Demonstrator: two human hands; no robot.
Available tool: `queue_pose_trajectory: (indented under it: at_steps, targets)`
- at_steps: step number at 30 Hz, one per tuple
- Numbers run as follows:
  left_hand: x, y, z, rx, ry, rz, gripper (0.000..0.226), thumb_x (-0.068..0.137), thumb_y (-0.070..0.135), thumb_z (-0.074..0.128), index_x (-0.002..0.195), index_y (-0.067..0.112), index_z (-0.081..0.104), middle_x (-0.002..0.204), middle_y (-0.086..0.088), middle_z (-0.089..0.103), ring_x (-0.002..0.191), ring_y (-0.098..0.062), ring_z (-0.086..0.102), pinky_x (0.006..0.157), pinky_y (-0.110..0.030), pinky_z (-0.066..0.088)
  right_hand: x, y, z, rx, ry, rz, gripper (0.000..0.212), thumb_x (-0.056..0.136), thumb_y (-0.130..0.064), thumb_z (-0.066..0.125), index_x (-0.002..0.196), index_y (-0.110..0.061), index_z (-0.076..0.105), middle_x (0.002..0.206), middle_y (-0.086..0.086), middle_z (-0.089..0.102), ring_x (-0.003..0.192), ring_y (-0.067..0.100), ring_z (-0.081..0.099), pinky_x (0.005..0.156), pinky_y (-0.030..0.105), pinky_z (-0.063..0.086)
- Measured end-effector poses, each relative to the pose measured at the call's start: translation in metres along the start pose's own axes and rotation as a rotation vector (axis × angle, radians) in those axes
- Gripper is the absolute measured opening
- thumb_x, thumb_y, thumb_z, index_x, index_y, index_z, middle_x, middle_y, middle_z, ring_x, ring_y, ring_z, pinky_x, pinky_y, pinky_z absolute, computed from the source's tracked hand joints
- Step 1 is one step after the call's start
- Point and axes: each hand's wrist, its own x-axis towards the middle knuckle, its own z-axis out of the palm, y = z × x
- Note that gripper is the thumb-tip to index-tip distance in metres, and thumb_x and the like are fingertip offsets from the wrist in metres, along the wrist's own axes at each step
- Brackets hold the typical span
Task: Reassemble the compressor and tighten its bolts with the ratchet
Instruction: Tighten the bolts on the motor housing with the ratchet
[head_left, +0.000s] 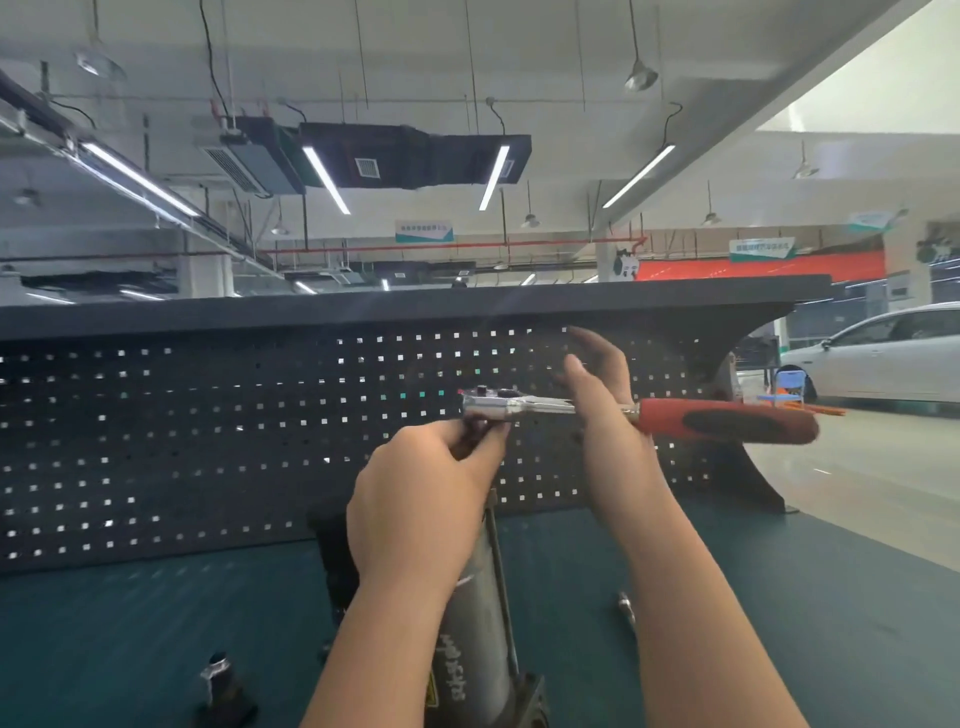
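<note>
Two hands at ratchet (623, 413), left hand (421, 493) gripping under its head, right hand (605, 410) spread against shaft

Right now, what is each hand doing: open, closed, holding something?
Left hand: fingers curled, gripping the socket end under the ratchet head.
Right hand: open, fingers straight, palm against the ratchet's shaft, not wrapped round it.

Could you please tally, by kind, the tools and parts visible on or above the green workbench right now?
Ratchet with red-and-black handle and chrome head: 1
Grey metal compressor cylinder, standing upright: 1
Small loose metal pieces lying on the green bench mat: 2 (one at the left, one at the right)
Total: 4
</note>
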Motion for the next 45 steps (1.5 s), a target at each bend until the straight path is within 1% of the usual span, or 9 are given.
queue_pose_trajectory:
  at_steps: [3,7,15,22,25,29,33,37,45]
  targets:
    - [-0.001,0.001,0.001,0.002,0.049,-0.074,0.029,0.065,0.072,0.051,0.065,0.046,0.066,0.055,0.015,0.064,0.056,-0.009,0.058,0.048,-0.024,0.038,-0.006,-0.011,0.018,-0.331,-0.048,-0.296,0.044,0.083,-0.042,0.047,0.125,-0.049,0.042,0.116,-0.012,0.049,0.105,-0.003,0.042,0.091,0.024,0.032]
    - [0.011,-0.004,0.002,0.2,-0.006,-0.077,0.014,0.084,0.023,0.058,0.075,0.025,0.069,0.061,0.003,0.065,0.064,-0.025,0.06,0.052,-0.031,0.046,-0.025,-0.011,0.053,-0.796,-0.255,-0.668,0.05,0.077,-0.072,0.043,0.121,-0.048,0.049,0.13,-0.011,0.038,0.125,0.013,0.026,0.1,0.041,0.016]
    - [0.002,-0.003,-0.004,-0.044,-0.069,-0.063,0.024,0.079,0.066,0.055,0.066,0.05,0.067,0.059,0.022,0.066,0.065,-0.005,0.062,0.057,-0.023,0.045,-0.004,0.007,0.011,0.112,0.044,0.028,0.022,0.091,-0.035,0.052,0.113,-0.037,0.053,0.109,-0.006,0.055,0.087,-0.014,0.052,0.076,0.013,0.038]
    - [0.01,-0.002,-0.003,0.019,-0.019,-0.082,0.032,0.078,0.049,0.047,0.053,0.037,0.063,0.041,0.006,0.052,0.043,-0.01,0.043,0.044,-0.024,0.029,-0.025,-0.005,0.059,-0.783,-0.175,-0.691,0.042,0.079,-0.066,0.048,0.116,-0.047,0.052,0.13,-0.011,0.037,0.124,0.014,0.027,0.098,0.039,0.017]
    - [0.012,-0.007,-0.005,0.002,-0.067,-0.087,0.031,0.083,0.03,0.058,0.053,0.033,0.062,0.042,0.004,0.052,0.05,-0.02,0.044,0.049,-0.028,0.035,-0.018,-0.005,0.041,-0.484,-0.172,-0.454,0.038,0.072,-0.068,0.05,0.104,-0.05,0.058,0.129,-0.018,0.041,0.125,0.003,0.03,0.104,0.035,0.022]
    - [0.006,-0.01,-0.004,-0.076,-0.113,-0.057,0.017,0.082,0.061,0.058,0.074,0.049,0.069,0.059,0.016,0.067,0.065,-0.01,0.064,0.061,-0.029,0.05,-0.004,0.006,0.011,0.081,0.025,-0.019,0.022,0.091,-0.038,0.053,0.114,-0.036,0.056,0.112,-0.008,0.056,0.103,-0.002,0.052,0.087,0.019,0.039]
    - [0.003,-0.007,-0.001,-0.047,-0.021,-0.052,0.03,0.066,0.073,0.045,0.06,0.05,0.065,0.053,0.018,0.063,0.057,-0.006,0.06,0.05,-0.024,0.039,-0.008,0.002,0.022,-0.343,0.005,-0.351,0.042,0.079,-0.04,0.047,0.12,-0.051,0.043,0.118,-0.011,0.046,0.115,0.007,0.042,0.101,0.031,0.029]
    - [0.01,-0.016,0.0,0.031,-0.031,-0.095,0.025,0.09,0.038,0.049,0.081,0.024,0.067,0.071,0.001,0.065,0.073,-0.027,0.064,0.057,-0.028,0.042,-0.018,0.0,0.047,-0.739,-0.075,-0.697,0.037,0.086,-0.058,0.047,0.122,-0.048,0.048,0.122,-0.013,0.04,0.118,0.008,0.03,0.097,0.027,0.015]
    - [0.002,-0.007,-0.001,-0.006,-0.028,-0.033,0.027,0.078,0.069,0.055,0.068,0.047,0.068,0.058,0.014,0.067,0.064,-0.007,0.062,0.054,-0.023,0.045,-0.006,0.004,0.017,0.095,0.145,-0.06,0.028,0.084,-0.031,0.057,0.112,-0.032,0.053,0.1,-0.01,0.055,0.093,-0.001,0.055,0.077,0.008,0.042]
